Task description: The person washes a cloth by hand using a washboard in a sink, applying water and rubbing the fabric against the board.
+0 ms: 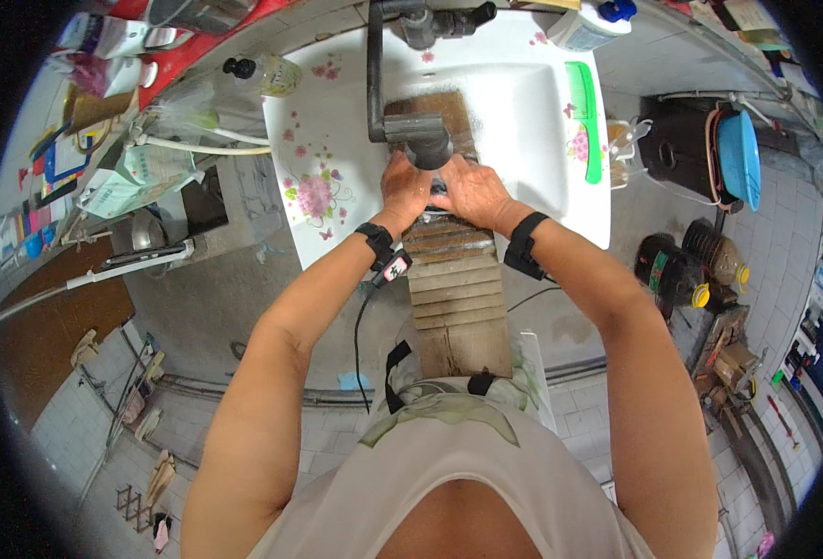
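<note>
A ridged wooden washboard [458, 289] slopes from my waist up into the white flowered sink [574, 200]. Over its upper part, under the black faucet [421, 130], my left hand [406, 194] and my right hand [475, 196] are close together. Both look closed, pressing on a small dark item [438, 189] between them. Only a bit of that item shows, so I cannot make out its kind. The faucet head hides some of my fingertips. Whitish suds lie on the board around my hands.
A green comb-shaped piece [585, 121] lies on the sink's right rim. On the left rim stands a clear pump bottle [276, 74]; a white jug [590, 26] is at the back right. To the right are a blue basin [739, 160] and large bottles [677, 275].
</note>
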The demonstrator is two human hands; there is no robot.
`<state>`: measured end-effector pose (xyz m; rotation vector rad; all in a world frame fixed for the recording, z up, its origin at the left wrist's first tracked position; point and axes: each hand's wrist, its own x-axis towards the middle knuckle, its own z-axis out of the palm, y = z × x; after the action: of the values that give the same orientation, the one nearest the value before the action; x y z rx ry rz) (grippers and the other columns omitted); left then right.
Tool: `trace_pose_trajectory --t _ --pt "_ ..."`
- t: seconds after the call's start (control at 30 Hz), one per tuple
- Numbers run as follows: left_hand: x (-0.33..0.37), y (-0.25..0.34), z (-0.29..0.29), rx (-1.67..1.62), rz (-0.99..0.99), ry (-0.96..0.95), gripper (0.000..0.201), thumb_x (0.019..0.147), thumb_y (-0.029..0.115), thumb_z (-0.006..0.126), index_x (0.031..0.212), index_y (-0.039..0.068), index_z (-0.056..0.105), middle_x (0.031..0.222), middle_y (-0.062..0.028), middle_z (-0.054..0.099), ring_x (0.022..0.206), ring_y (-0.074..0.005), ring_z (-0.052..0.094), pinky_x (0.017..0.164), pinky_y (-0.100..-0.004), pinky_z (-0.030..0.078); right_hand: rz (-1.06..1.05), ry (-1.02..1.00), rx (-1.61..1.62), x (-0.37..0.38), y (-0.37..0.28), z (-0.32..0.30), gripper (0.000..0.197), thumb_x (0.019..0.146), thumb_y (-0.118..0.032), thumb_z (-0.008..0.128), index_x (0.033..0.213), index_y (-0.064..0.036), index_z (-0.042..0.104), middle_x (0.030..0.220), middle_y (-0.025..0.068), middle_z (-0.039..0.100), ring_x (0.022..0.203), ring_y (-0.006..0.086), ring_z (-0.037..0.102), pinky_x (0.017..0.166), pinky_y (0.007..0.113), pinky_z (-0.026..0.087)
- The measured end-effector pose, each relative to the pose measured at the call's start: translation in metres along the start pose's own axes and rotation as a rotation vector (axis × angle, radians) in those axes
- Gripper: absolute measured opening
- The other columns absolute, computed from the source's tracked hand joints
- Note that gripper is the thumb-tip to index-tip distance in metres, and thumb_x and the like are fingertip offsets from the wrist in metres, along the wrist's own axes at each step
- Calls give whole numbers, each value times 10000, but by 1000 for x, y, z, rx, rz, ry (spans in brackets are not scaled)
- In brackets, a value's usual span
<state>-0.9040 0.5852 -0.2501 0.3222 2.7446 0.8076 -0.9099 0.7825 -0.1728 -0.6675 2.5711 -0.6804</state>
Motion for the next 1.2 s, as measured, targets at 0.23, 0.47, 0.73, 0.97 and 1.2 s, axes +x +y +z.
trace_pose_trajectory --t 0.23,0.47,0.73,0.97,1.2 --pt "-49 21 -65 -313 93 173 272 1123 245 555 1220 14 662 1228 -191 647 1162 -393 616 1060 -455 471 -30 253 324 -61 -16 -18 825 877 -345 884 1492 14 467 1262 266 600 1231 458 626 1024 507 544" --pt "-81 88 -157 -693 -122 181 223 1109 192 623 1092 -26 668 1115 -143 632 1077 -278 603 1005 -357 470 277 145 344 -84 -64 -67 780 764 -146 968 1421 -40 561 1175 234 589 1105 456 649 970 498 572" --pt "-98 158 -197 -775 84 250 89 1065 82 667 1052 -5 650 1138 -109 612 1076 -255 601 977 -369 495 176 590 600 -79 -77 -75 636 827 68 698 1431 -20 518 1263 243 544 1213 436 584 1098 463 487" --pt "-153 85 -123 -401 54 -87 258 985 194 803 850 11 682 858 -105 648 819 -281 643 797 -407 527 102 92 626 -124 -32 -20 684 864 37 745 1511 -26 531 1422 227 627 1367 472 522 1183 519 430" --pt "-66 61 -111 -107 154 217 609 907 229 840 1422 16 595 1430 -251 550 1364 -428 540 1137 -480 469 152 359 273 -58 0 -35 1064 723 -260 985 1600 -35 426 1524 349 483 1380 529 501 1206 531 418"
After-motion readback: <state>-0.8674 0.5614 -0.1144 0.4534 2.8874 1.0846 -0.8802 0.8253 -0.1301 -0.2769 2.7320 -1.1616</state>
